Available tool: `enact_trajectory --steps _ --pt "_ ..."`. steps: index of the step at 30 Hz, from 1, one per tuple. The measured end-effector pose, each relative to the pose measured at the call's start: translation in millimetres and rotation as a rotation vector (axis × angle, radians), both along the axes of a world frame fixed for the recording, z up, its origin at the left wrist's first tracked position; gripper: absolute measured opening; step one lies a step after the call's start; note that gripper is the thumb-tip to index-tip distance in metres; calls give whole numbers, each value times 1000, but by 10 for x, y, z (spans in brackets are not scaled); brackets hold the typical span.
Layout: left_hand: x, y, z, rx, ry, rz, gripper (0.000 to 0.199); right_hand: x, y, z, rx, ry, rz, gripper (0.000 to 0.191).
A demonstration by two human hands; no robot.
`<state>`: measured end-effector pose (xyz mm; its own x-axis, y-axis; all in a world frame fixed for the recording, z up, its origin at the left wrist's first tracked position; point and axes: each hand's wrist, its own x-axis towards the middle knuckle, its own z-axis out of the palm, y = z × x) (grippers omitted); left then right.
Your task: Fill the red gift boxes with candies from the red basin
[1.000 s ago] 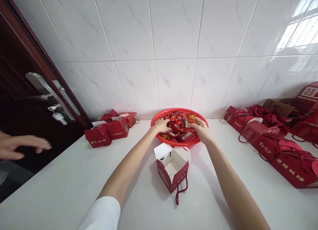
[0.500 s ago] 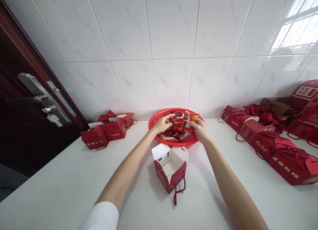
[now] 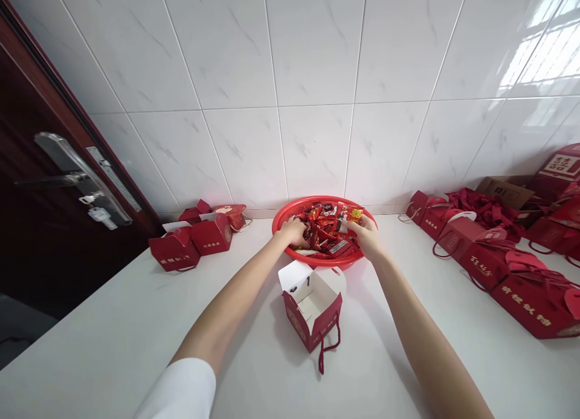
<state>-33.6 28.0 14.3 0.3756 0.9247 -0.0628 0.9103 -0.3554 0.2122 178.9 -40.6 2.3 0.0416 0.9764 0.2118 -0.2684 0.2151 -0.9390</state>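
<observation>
A red plastic basket point(image 3: 281, 217) holds a heap of red-wrapped snack packets point(image 3: 324, 235). My left hand point(image 3: 295, 232) reaches into the basket's left side, its fingers down among the packets and mostly hidden. At the right rim, my right hand point(image 3: 366, 236) pinches a red and yellow snack packet point(image 3: 343, 215) between thumb and fingers. Between my forearms, in front of the basket, stands a dark red gift box point(image 3: 312, 310) with its white-lined flaps up. I see a bare white inside and a red cord handle point(image 3: 322, 352) hanging from its side.
Several red gift boxes point(image 3: 212, 235) stand at the left near the wall. More corded boxes point(image 3: 480, 256) line the right side, with red cords point(image 3: 483, 211) and a brown carton point(image 3: 502, 192) behind. A dark door point(image 3: 54, 226) with keys in its lock borders the white table point(image 3: 113, 334).
My left hand has lowered from above the packets and moved slightly left, its fingers now down in the heap. The right hand keeps its packet in nearly the same place.
</observation>
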Motion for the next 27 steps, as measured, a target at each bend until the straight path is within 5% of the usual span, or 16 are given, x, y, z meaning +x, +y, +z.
enact_trajectory --steps 7,13,20,27 --pt "26 -46 -25 -96 -149 -66 26 -15 -30 25 -4 6 -5 35" --pt "23 -110 20 -144 -510 -106 19 -9 -39 22 12 5 5 35" --pt "-23 -147 34 -116 -965 -99 39 -10 -5 9 21 50 -1 36" --pt "7 -153 31 -156 -1155 -43 29 -32 -20 15 42 -12 -50 38"
